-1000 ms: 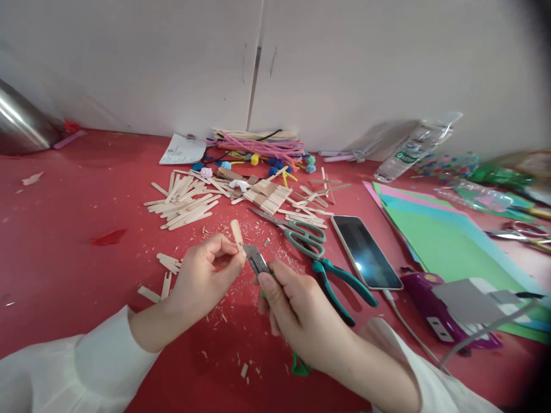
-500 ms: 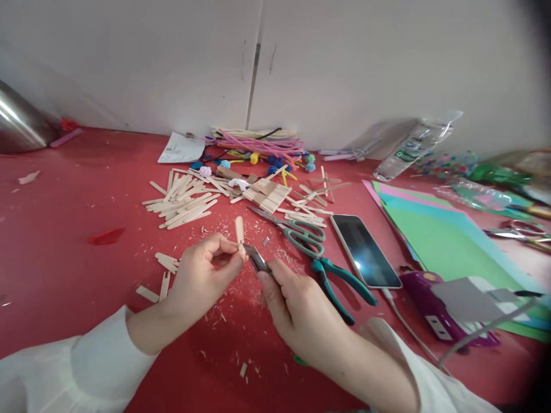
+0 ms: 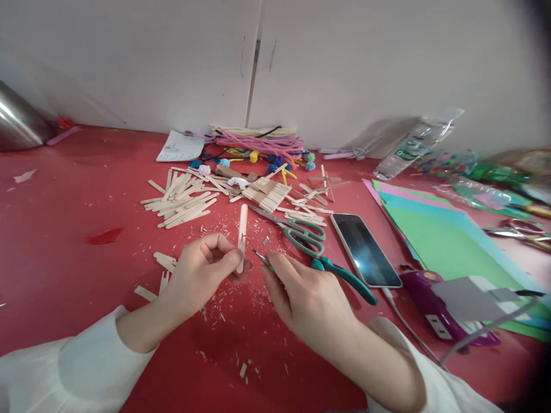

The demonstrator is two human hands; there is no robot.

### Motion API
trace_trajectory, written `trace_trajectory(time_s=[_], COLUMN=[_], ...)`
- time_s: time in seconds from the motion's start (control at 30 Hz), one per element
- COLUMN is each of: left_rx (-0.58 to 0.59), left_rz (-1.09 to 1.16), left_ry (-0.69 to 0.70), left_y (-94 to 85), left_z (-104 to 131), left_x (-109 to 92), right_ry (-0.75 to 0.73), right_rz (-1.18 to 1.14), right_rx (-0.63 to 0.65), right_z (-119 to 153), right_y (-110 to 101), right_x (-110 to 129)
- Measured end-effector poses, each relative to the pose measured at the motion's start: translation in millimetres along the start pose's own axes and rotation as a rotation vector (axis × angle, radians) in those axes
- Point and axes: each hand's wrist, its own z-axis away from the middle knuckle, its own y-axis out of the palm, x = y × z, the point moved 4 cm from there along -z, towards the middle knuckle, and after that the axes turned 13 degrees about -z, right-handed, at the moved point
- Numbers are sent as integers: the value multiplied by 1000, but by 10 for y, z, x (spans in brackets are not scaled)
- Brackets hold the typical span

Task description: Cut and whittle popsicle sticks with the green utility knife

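Note:
Between thumb and fingers, my left hand (image 3: 210, 267) pinches a wooden craft stick (image 3: 243, 232) near its lower end, so most of it points up and away. A small notch shows in the stick's right edge. My right hand (image 3: 305, 292) is closed around a utility knife (image 3: 263, 259), its blade just right of the stick and apart from it. Wood shavings (image 3: 224, 304) lie scattered on the red table (image 3: 60, 275) beneath both hands. Short cut stick pieces (image 3: 166, 263) rest beside my left wrist.
Beyond my hands lie a pile of craft sticks (image 3: 185, 201), grey-green scissors (image 3: 305, 235) and teal-handled pliers (image 3: 348, 281). A phone (image 3: 365, 249), a purple power strip (image 3: 443, 310) and coloured paper (image 3: 447, 241) are on the right. Pink pipe cleaners (image 3: 258, 142) lie at the back.
The craft stick now shows at greater length above my left fingers. The knife blade, which touched the stick before, has come away to the right and turned edge-on.

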Motion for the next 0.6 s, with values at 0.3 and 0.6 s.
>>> trace_trajectory(time_s=[0.3, 0.6], left_rx=[28, 32], left_rz=[117, 153], left_ry=[-50, -66], left_y=[-18, -45], left_z=[12, 10], left_x=[-10, 12], right_ry=[-81, -128], right_rz=[132, 255], right_rx=[-31, -52], right_z=[-15, -28], right_y=[-34, -21], right_x=[37, -68])
